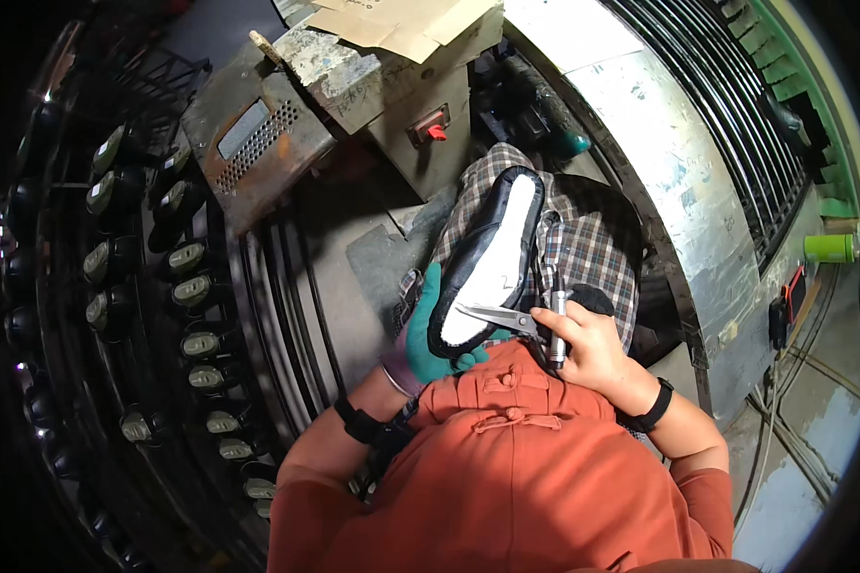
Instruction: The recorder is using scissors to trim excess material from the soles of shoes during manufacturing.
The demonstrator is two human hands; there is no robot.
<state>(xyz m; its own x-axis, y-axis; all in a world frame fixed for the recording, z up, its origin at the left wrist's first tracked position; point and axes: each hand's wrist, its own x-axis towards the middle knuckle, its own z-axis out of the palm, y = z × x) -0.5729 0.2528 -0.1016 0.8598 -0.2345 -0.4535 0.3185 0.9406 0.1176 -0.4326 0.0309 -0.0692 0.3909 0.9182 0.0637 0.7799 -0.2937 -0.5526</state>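
A black shoe upper (481,250) with a white insole (503,244) lies sole-up across my lap, its toe pointing away from me. My left hand (428,346), in a green glove, is wrapped around the shoe's near left end, with the thumb along its side. My bare right hand (591,346) is closed on grey scissors (499,316); the blades point left over the lower part of the insole. Held upright in the same hand is a silver pen-shaped tool (558,329), its exact kind unclear. The scissors' handles are mostly hidden by my fingers.
Racks with several dark shoes on lasts (201,344) stand at the left. A worn metal machine (354,86) with a red switch (436,132) is ahead. A metal bench (655,124) runs along the right, near a green can (829,248). Cables (772,420) lie at lower right.
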